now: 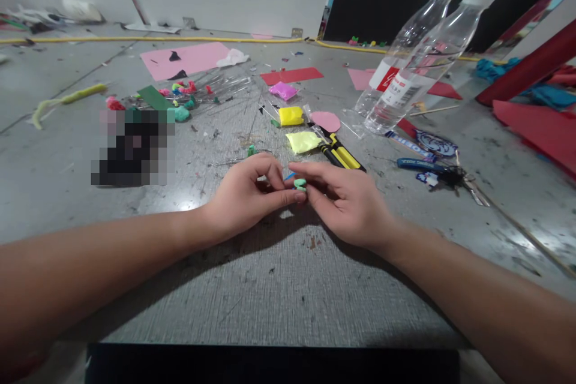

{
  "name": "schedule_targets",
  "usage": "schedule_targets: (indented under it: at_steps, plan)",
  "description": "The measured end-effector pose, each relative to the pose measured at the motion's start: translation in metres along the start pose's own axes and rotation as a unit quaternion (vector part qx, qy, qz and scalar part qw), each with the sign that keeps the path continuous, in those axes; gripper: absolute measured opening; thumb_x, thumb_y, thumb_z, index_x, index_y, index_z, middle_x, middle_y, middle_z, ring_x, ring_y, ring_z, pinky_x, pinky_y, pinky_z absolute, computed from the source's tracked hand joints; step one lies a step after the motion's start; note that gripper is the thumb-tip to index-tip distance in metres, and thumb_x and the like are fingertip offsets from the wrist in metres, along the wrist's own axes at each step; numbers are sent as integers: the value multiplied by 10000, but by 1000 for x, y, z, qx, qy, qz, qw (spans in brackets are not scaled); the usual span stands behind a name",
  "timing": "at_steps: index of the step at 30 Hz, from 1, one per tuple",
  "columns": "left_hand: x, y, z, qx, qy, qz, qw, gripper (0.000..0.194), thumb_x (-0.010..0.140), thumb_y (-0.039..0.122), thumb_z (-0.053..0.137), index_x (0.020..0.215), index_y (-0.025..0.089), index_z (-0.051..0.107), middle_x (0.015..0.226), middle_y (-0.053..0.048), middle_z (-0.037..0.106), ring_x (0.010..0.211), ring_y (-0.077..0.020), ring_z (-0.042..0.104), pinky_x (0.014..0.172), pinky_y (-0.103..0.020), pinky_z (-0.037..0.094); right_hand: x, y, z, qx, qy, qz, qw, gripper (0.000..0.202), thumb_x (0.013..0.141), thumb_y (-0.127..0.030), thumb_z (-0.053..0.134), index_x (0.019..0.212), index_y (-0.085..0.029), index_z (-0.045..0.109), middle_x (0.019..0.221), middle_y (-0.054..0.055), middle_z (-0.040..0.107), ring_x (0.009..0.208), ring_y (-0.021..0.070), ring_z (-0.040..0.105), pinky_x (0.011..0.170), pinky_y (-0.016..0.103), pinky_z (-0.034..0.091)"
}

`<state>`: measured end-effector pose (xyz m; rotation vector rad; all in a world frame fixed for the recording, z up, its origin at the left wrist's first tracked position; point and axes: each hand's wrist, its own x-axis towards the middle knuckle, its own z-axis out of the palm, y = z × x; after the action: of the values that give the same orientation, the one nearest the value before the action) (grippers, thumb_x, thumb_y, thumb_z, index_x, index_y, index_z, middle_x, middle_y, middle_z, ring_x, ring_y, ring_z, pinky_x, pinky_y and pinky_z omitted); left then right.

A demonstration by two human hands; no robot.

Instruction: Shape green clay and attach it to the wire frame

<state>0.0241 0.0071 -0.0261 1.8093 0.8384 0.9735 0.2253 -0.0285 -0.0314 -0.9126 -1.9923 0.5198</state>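
My left hand (247, 198) and my right hand (355, 204) meet just above the grey table. Between their fingertips is a small mint-green piece of modelling clay (300, 182), pinched by thumbs and forefingers. A thin blue bit (289, 176) shows behind it, partly covered by the fingers; its kind is unclear. Just beyond the hands lie yellow-and-black handled pliers (345, 155) and a pale yellow clay packet (302, 142). Farther back are a bright yellow packet (291, 116) and a purple one (283, 91).
Two clear plastic bottles (405, 87) stand at the back right, near keys with a blue strap (420, 165). At the left are a blurred-out dark object (132, 153) and coloured clay pieces on wires (182, 89). Pink paper (186, 60) lies behind.
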Motion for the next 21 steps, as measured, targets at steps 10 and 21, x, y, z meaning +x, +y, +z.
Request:
schedule_targets:
  at_steps: [10, 21]
  plan:
    - [-2, -2, 2, 35, 38, 10, 999, 139, 878, 272, 723, 981, 178, 729, 928, -63, 690, 839, -159, 663, 651, -228, 569, -2, 4, 7, 157, -3, 72, 985, 477, 926, -109, 609, 1393, -207, 627, 1295, 115, 738, 1143, 240, 740, 1004, 453, 623]
    - [-1, -1, 0, -36, -29, 40, 998, 170, 900, 218, 680, 1010, 196, 808, 1110, -106, 747, 988, -204, 718, 750, -268, 603, 5, -2, 2, 132, 88, 127, 979, 113, 903, -223, 705, 1007, -181, 694, 825, 23, 771, 662, 142, 722, 611, 272, 633]
